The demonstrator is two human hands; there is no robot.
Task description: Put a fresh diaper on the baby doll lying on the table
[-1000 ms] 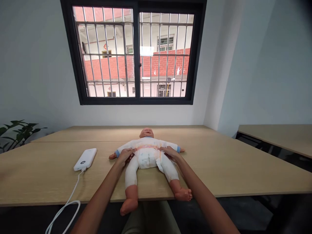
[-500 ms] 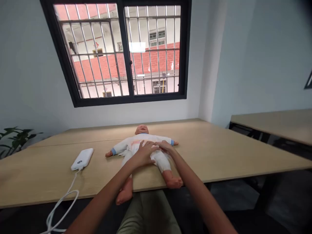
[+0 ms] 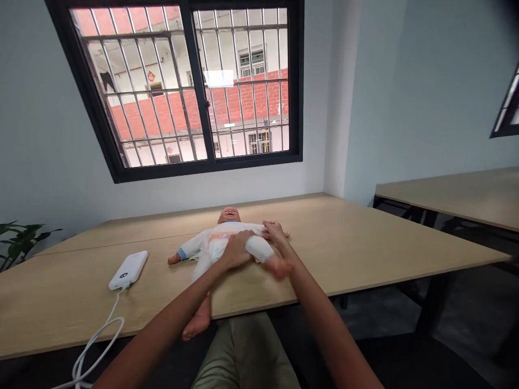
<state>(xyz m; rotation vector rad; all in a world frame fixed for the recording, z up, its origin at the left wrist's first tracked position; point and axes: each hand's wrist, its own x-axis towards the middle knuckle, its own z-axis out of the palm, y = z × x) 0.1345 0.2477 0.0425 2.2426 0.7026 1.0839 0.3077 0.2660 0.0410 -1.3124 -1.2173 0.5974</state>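
A baby doll (image 3: 214, 239) in a white garment lies on its back on the wooden table (image 3: 336, 254), head away from me. My left hand (image 3: 237, 250) lies across the doll's middle and grips the white-clad thigh of the leg at right (image 3: 257, 248). That leg is bent up towards the belly, its bare foot near the table. My right hand (image 3: 274, 231) wraps the far side of the same knee, beside the doll's small hand. The doll's other foot (image 3: 197, 324) hangs past the table's near edge.
A white power bank (image 3: 128, 270) lies left of the doll, with its white cable (image 3: 97, 335) dropping over the near edge. A leafy plant (image 3: 18, 243) shows far left. Another table (image 3: 446, 189) stands right. My olive-trousered legs (image 3: 243, 351) sit below the edge.
Both hands have moved from the doll's waist onto the leg at right, which has bent up towards the belly. The whole view has tilted and turned slightly.
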